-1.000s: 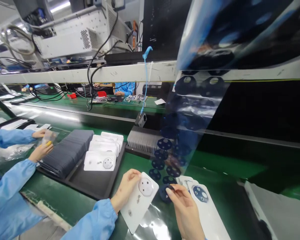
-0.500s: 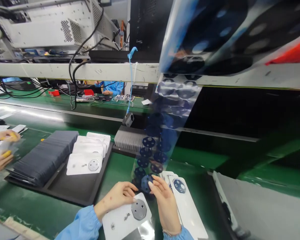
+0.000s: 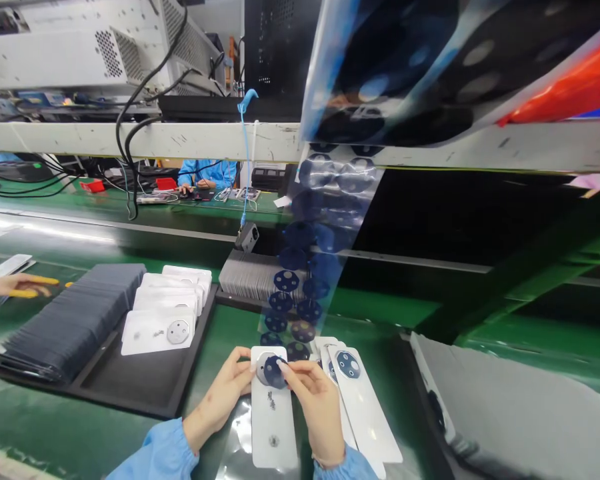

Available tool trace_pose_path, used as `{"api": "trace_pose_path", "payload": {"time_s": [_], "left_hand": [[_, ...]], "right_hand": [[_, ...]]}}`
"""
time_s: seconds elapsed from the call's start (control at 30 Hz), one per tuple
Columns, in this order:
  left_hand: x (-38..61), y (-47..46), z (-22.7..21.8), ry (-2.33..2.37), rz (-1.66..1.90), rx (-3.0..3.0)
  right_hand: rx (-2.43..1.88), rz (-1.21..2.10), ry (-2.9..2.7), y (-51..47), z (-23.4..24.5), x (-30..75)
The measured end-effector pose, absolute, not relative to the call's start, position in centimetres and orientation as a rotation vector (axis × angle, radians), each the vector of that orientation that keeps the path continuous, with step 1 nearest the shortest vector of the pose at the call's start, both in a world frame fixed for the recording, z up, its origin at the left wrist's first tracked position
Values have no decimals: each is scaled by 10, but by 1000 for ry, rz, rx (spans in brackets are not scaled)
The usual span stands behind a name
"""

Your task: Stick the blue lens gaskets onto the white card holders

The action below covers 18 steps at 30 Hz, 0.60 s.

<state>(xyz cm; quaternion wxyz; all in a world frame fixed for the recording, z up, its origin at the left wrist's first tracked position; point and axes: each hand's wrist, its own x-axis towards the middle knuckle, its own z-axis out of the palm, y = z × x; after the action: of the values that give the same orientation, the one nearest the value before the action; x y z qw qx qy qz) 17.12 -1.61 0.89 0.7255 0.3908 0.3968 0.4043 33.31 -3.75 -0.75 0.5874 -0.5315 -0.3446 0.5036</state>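
Note:
My left hand (image 3: 224, 392) grips the upper left edge of a white phone back cover (image 3: 274, 427), which stands lengthwise in front of me with its round camera plate (image 3: 261, 369) at the top. Between the fingertips of my right hand (image 3: 321, 408) is a dark blue round film sticker (image 3: 274, 373) with holes. It overlaps the right part of the camera plate; whether it touches cannot be seen. Just right of that hand lie several white back covers (image 3: 367, 407), the top one with a blue sticker on its camera plate.
A clear strip of blue stickers (image 3: 325, 260) hangs from the shelf beam (image 3: 190, 141). On the left, a black tray (image 3: 130, 390) carries dark sheets and white covers. A grey-topped stack (image 3: 510, 400) stands right. A co-worker's hand (image 3: 25, 285) with yellow finger covers is at far left.
The sticker has come off the strip's lower end and moved left over the camera plate. My left hand has turned the cover from slanted to lengthwise. The co-worker's hand has shifted.

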Motion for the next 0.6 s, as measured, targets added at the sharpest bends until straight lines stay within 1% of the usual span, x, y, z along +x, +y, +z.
{"api": "trace_pose_path", "payload": {"time_s": [0.3, 0.6], "left_hand": [[172, -20, 3, 813, 872, 881], [173, -20, 10, 829, 864, 883]], "right_hand": [[-1310, 1092, -928, -37, -11, 331], [-1309, 1110, -938, -38, -11, 331]]}}
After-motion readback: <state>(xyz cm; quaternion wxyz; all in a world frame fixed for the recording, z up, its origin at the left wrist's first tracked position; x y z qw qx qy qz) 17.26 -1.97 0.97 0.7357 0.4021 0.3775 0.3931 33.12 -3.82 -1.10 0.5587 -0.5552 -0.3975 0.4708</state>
